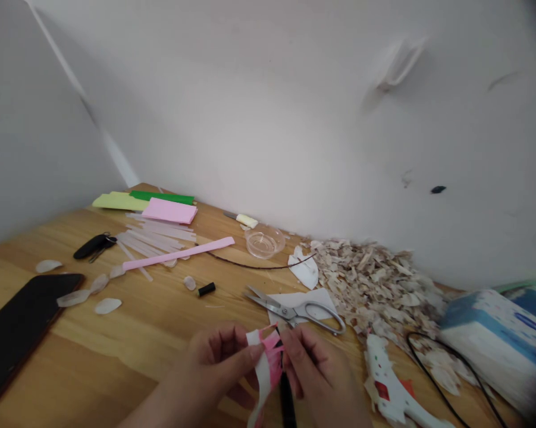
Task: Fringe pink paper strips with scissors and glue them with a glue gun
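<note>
My left hand pinches a white and pink paper strip between thumb and fingers. The strip's pink edge is cut into a fringe, and its white tail hangs down. On the right, my right hand has its fingertips closed at the fringe; what they grip is partly hidden. A slim black rod-like thing runs down between the hands, and I cannot make out its kind. Just beyond my fingers, grey scissors lie partly opened on a white piece of paper.
At right are a white glue gun, a heap of dried petal-like flakes, a tissue pack and a black cable. A clear dish, pink strip, folded papers, keys and phone lie beyond and left.
</note>
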`<state>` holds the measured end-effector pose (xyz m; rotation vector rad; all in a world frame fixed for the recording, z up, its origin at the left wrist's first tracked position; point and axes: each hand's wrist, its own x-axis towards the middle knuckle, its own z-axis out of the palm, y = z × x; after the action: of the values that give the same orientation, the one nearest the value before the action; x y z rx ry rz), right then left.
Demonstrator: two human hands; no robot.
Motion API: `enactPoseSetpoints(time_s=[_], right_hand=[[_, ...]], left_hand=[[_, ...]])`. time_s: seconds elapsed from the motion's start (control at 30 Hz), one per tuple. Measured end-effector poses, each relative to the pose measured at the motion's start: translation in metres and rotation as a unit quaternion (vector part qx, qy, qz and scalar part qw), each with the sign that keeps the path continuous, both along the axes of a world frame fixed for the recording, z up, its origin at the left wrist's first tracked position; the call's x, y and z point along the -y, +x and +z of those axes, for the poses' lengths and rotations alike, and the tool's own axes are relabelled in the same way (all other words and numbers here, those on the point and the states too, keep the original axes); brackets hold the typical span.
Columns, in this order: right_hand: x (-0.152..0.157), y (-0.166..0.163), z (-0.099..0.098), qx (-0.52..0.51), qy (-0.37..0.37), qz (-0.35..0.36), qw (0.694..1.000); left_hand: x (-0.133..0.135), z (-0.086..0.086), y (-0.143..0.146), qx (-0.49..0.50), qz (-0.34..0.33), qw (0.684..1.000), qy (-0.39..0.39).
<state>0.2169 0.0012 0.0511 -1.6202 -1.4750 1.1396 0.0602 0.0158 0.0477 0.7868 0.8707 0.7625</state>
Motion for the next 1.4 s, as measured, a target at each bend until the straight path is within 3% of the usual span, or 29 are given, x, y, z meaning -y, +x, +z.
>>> enactPoseSetpoints(time_s=[0.67, 1.13, 1.4], right_hand=[[-0.001, 0.003, 0.007, -0.048, -0.058, 0.008, 0.997], [0.002, 0.005, 0.01, -0.055, -0.054, 0.026, 0.997], [0.0, 0.004, 0.012, -0.104, -0.07, 0.019, 0.992]], left_hand=[[-0.001, -0.001, 0.0, -0.007, 0.004, 1.0, 0.002], [-0.002, 0.007, -0.001, -0.025, -0.01, 1.0, 0.003], [-0.001, -0.003, 0.0, 0.004, 0.007, 1.0, -0.001]])
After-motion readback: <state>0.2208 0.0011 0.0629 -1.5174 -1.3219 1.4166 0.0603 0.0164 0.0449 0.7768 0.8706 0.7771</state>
